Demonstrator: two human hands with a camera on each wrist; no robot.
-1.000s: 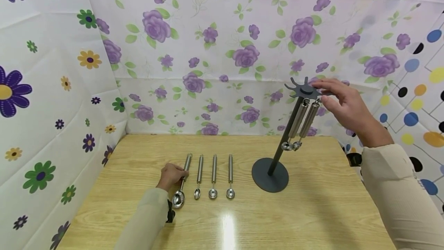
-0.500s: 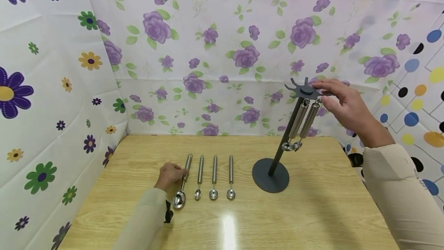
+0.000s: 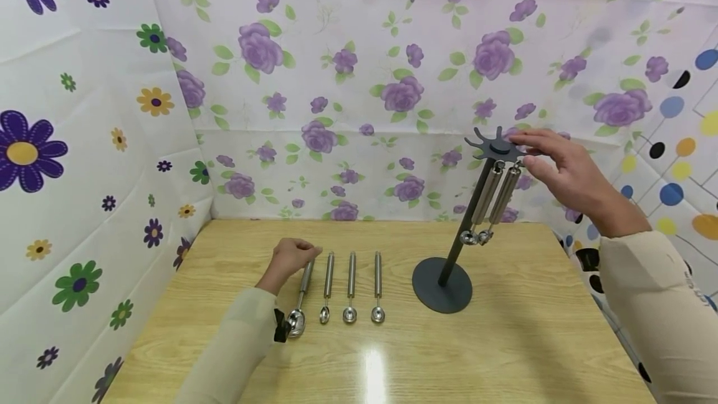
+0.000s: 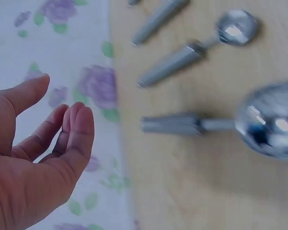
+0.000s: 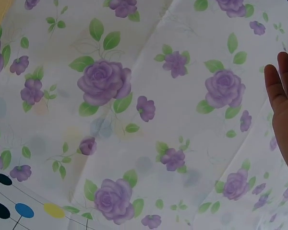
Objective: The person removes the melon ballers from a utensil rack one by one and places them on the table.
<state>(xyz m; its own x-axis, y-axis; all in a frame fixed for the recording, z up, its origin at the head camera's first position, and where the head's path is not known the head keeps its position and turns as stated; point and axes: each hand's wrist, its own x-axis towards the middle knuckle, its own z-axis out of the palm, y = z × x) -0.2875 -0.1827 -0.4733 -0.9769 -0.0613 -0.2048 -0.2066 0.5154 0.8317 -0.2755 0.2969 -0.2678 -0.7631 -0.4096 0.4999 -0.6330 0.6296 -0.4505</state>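
In the head view my left hand point(image 3: 291, 259) is over the handle end of a large steel scoop point(image 3: 296, 322). The left wrist view shows its fingers loosely bent, thumb apart, nothing between them; the scoop's handle point(image 4: 172, 124) lies clear of it on the table. Right of the scoop lie three smaller steel melon ballers, one with an oval bowl point(image 3: 325, 315) and two with round bowls point(image 3: 350, 315). At the black utensil rack point(image 3: 499, 147), my right hand point(image 3: 569, 170) grips the top edge, fingers above and thumb below. Two melon ballers point(image 3: 487, 198) hang there.
The rack's round base point(image 3: 442, 298) stands on the wooden table point(image 3: 449, 360), right of the row. Its other hooks point(image 3: 475, 136) point toward the back left. Flower-printed cloth point(image 3: 336, 111) closes off the back, and patterned cloth hangs at both sides.
My left hand has let go of the large scoop's handle and moved up and to the right, over its end. The scoop still lies on the table. The right hand stays at the rack.
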